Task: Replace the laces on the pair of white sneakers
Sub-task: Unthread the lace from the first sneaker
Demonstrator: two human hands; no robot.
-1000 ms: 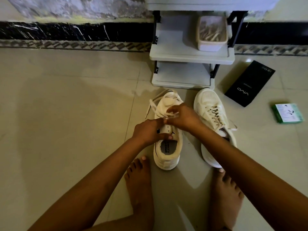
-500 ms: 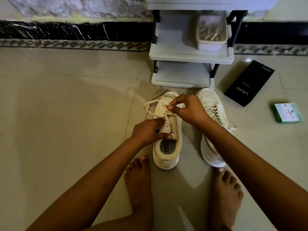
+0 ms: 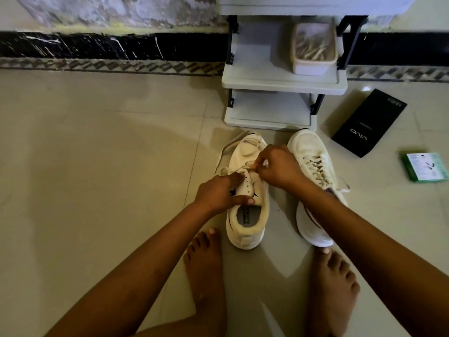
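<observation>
- Glossy beige floor tiles (image 3: 97,166) fill most of the frame; a black marble skirting band (image 3: 109,46) runs along the top, and a grey plastic shelf unit (image 3: 279,83) stands at upper centre.
- Task items: the white sneaker with bare upper eyelets (image 3: 247,207) sits at frame centre, toe toward the shelf; the laced white sneaker (image 3: 313,171) lies just beside it to the right.
- Left hand (image 3: 218,193): fingers curled over the eyelet flap, thumb pressed on the tongue, holding the shoe down.
- Right hand (image 3: 277,166): fingertips pinching the cream flat lace (image 3: 233,148) near the lower eyelets. The lace loops loose over the toe and trails off the shoe's left side.
- Judgement: the step in hand is working the lace through the low eyelets. Which way it is going cannot be told.
- Advice: keep the flap pinned flat, draw the lace straight along the eyelet's axis, and keep the flat lace untwisted.
- Lying by: a black rectangular carton (image 3: 369,122) and a small green box (image 3: 425,166) at right; a pale tub of cream strands (image 3: 313,48) on the shelf, possibly spare laces.
- Hidden or unclear: the lace tip and the eyelet it meets sit under the right hand; the right forearm covers part of the laced sneaker; the shelf top is cut off by the frame edge.
</observation>
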